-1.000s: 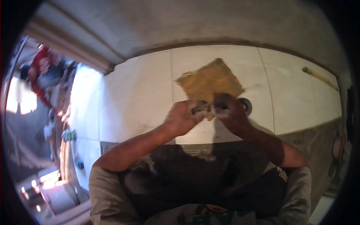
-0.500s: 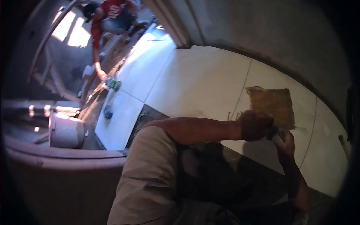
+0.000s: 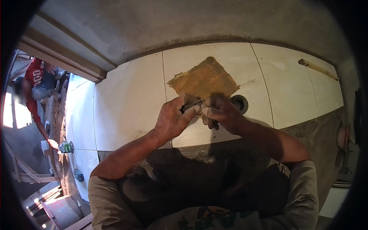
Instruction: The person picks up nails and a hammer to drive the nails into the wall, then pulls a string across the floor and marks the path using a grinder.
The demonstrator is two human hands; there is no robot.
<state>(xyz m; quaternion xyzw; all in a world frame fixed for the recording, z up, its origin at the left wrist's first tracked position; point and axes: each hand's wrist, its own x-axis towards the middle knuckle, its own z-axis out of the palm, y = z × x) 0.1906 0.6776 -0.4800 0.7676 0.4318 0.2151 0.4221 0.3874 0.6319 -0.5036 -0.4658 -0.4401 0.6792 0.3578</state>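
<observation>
Both my hands meet over the pale floor tiles, just in front of a ragged square brown piece (image 3: pixel 209 78) lying flat. My left hand (image 3: pixel 170 117) is closed round a thin grey stick-like piece (image 3: pixel 192 104), its kind too small to tell. My right hand (image 3: pixel 226 113) has its fingers pinched together, touching or almost touching the end of that piece. Whatever is in the right fingers is hidden. Beside the right hand, a dark round ring-shaped object (image 3: pixel 240 103) rests on the tile.
White tiles (image 3: pixel 126 103) run along the grey wall (image 3: pixel 214 23). Bare grey floor (image 3: pixel 314 142) borders them at right. A wooden strip (image 3: pixel 318 69) lies far right. At left, another person (image 3: pixel 34 82) reaches to a green tool (image 3: pixel 66 147); a bucket (image 3: pixel 65 211) stands lower left.
My view has swung to the right, so my hands now show near the middle. They stay together at the brown piece. The other person's hand remains by the green tool.
</observation>
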